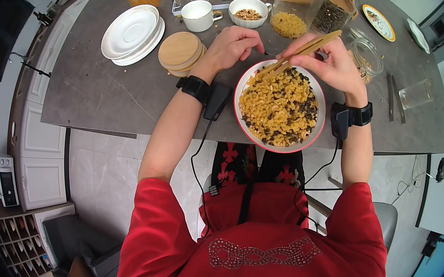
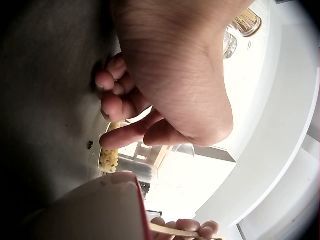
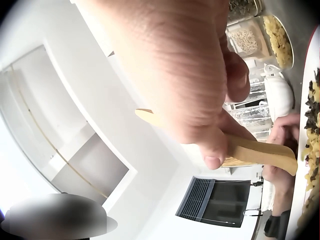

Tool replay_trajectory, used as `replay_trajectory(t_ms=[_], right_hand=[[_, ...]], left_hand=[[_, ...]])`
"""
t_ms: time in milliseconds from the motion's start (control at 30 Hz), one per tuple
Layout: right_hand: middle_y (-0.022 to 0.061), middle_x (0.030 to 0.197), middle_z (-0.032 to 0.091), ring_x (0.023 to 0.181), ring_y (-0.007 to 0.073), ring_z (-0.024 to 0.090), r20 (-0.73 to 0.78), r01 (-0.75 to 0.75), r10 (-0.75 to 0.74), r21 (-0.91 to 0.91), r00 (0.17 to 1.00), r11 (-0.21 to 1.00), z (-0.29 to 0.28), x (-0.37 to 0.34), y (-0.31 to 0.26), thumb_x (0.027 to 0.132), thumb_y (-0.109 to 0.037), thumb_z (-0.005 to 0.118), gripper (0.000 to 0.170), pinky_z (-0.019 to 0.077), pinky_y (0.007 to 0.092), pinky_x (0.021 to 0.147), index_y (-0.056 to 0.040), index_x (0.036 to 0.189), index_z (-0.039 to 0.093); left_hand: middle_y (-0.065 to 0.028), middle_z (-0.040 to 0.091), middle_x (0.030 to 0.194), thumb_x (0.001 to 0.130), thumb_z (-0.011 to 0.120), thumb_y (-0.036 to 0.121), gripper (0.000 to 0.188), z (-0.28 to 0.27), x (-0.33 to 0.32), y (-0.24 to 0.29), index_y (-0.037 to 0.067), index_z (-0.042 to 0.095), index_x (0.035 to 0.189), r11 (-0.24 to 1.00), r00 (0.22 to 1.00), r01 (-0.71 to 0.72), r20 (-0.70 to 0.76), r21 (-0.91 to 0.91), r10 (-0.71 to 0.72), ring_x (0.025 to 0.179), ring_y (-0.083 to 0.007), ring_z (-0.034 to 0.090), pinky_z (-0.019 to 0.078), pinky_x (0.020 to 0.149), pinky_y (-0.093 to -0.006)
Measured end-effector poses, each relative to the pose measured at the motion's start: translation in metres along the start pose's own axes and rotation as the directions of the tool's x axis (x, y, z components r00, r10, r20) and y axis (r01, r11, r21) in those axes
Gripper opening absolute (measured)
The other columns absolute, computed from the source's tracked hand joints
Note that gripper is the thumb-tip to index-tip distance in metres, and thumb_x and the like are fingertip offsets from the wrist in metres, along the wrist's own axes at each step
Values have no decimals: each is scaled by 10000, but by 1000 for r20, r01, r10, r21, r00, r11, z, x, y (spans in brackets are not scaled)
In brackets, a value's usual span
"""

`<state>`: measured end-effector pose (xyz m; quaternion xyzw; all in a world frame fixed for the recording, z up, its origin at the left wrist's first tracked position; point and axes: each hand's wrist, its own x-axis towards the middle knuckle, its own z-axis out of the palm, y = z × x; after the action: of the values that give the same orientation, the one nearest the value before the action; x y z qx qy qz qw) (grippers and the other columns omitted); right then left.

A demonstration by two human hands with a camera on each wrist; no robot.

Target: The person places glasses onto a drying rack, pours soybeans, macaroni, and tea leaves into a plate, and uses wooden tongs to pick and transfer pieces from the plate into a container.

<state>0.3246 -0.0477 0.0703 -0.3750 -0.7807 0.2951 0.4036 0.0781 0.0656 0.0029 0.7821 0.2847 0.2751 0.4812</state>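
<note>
A white bowl with a red rim (image 1: 314, 139) stands at the table's front edge, filled with small yellow pieces (image 1: 275, 101) mixed with dark bits (image 1: 309, 107). My right hand (image 1: 334, 64) grips a pair of wooden tongs (image 1: 316, 44) over the bowl's far side, their tips right at the rim and the yellow pieces. In the right wrist view the thumb lies along the tongs (image 3: 260, 152). Beyond the bowl's left rim, my left hand (image 1: 237, 47) hovers low over the table with loosely bent fingers, holding nothing. A small dark crumb (image 2: 90, 145) lies near its fingertips.
Left of the bowl are round wooden coasters (image 1: 180, 50) and stacked white plates (image 1: 130, 32). Behind stand a white cup (image 1: 198, 16), a small bowl of nuts (image 1: 248, 14) and a container of yellow pieces (image 1: 288, 25). Rightward are an open jar (image 1: 367, 59), metal tongs (image 1: 392, 98) and a glass (image 1: 416, 95).
</note>
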Motion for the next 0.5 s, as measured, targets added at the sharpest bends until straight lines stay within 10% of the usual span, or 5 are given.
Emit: replay_trajectory(t_ms=[500], right_hand=[[-4,821,717,589,64,474,121,9,-2,-57,993,998,14,4,-3,938,-207,776,156,349,265,534,-69,1010,785]], left_hand=[[0,530,575,962,547,263,337,0,-1,1,15,760,880,1000,1000,-14,10,-16,14,544,-82,493,365,536,-265]])
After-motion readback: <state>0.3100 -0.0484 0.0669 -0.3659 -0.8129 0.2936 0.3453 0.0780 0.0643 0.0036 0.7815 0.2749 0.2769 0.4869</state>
